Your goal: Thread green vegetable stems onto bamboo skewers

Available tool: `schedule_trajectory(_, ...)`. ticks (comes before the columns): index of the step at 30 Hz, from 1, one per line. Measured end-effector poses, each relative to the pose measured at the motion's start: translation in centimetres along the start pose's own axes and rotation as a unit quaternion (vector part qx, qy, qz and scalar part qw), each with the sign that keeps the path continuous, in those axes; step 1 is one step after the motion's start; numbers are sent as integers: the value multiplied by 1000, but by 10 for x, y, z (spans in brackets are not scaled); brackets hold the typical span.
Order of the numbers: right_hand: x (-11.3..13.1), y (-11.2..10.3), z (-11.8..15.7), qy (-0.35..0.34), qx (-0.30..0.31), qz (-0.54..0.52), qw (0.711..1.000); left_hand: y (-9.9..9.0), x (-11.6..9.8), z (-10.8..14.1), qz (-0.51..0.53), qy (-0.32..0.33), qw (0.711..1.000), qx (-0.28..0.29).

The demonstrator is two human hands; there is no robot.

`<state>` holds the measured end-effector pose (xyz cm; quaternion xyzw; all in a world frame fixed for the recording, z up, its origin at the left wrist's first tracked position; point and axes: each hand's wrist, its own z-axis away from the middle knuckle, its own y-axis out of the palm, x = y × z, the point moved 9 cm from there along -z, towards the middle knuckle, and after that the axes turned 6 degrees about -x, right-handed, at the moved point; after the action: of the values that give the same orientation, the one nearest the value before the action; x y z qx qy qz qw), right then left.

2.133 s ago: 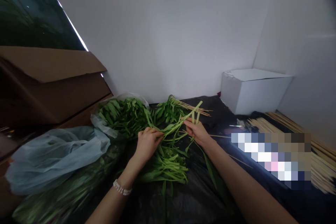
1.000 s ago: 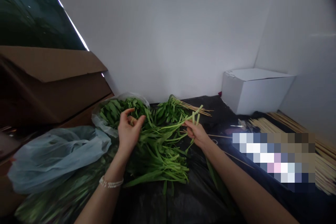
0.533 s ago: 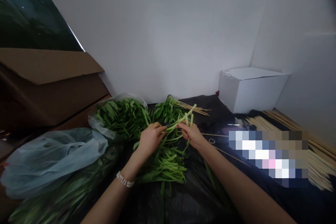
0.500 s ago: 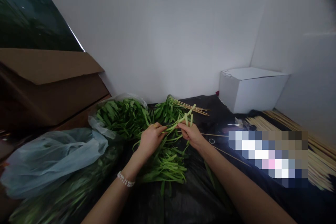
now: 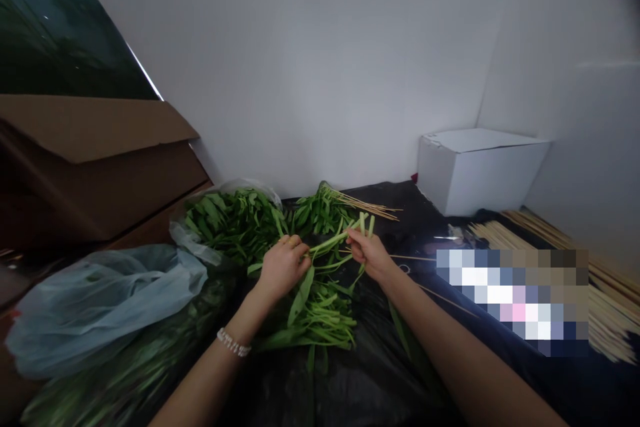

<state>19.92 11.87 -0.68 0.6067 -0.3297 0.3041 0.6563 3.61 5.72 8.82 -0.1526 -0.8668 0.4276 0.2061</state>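
Currently | hands (image 5: pixel 285 265) (image 5: pixel 371 257) grip green stems (image 5: pixel 329 242) | pixelated patch (image 5: pixel 513 297) beside sticks (image 5: pixel 607 327): unreadable

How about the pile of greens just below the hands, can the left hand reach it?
Probably yes: the pile lies mostly uncovered beside the left hand, a drooping leaf partly over it; the hand appears busy with stems.

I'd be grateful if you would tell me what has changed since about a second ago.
The left hand, open and raised further left then, has moved right and closed on the green stems. The long stem end jutting up past the right hand now sticks out less. The right hand still grips the stems; the white box and cut greens stayed put.
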Motion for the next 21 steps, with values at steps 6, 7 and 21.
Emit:
schedule_trajectory(6, -8, 13, 6, 3, 38, 18, 999, 4, 45, 1, 187, -181, 964, -51)
schedule_trajectory(7, -8, 11, 5, 5, 32, 14, 999, 8, 61, 5, 224, -235, 944, -66)
schedule_trajectory(21, -6, 18, 10, -6, 84, 30, 996, -39, 77, 2, 219, -272, 930, -117)
